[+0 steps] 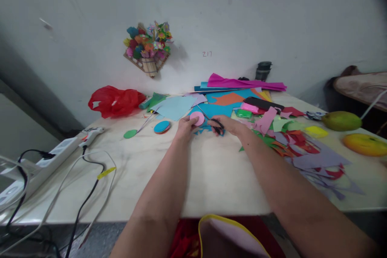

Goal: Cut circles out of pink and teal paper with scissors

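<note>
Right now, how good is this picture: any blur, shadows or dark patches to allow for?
Head view: slightly soft overall, yet the pink disc and black-handled scissors are readable; the upper right corner darkens; a soft shadow falls on the wall, right of the flower ornament.

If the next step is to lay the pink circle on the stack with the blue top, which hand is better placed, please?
Probably the left hand: it already holds the pink circle and is nearer to the stack. The right hand holds scissors.
</note>
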Demonstrator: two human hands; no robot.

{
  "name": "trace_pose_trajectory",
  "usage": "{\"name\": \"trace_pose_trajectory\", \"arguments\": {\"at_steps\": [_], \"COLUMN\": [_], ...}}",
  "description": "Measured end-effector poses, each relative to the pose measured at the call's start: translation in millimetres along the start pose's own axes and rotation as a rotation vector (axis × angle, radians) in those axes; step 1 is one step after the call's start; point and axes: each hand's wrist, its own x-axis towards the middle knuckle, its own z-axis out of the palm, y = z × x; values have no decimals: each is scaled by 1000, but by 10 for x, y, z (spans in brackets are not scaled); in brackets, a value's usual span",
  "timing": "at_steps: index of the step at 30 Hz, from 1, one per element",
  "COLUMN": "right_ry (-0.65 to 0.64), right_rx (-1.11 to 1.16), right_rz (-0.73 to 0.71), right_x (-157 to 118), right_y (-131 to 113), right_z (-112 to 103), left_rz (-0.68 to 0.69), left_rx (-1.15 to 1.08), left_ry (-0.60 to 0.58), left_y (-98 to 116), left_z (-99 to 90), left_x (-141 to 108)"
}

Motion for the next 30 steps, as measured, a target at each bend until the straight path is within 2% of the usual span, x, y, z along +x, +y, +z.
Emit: {"name": "trace_pose_trajectory", "arguments": {"at_steps": [9,30], "right_ry": [-12,10], "right_rx": [30,17], "right_rz": [-15,2], "right_x": [44,28], "right_y": [58,11], "right_z": [16,32], "left_rz": [8,26], "left_rx": [-2,-52], "left_ry": [-9,-19], "left_y": [-10,-24], "left_z": [-6,-22], "left_x": [13,42]}}
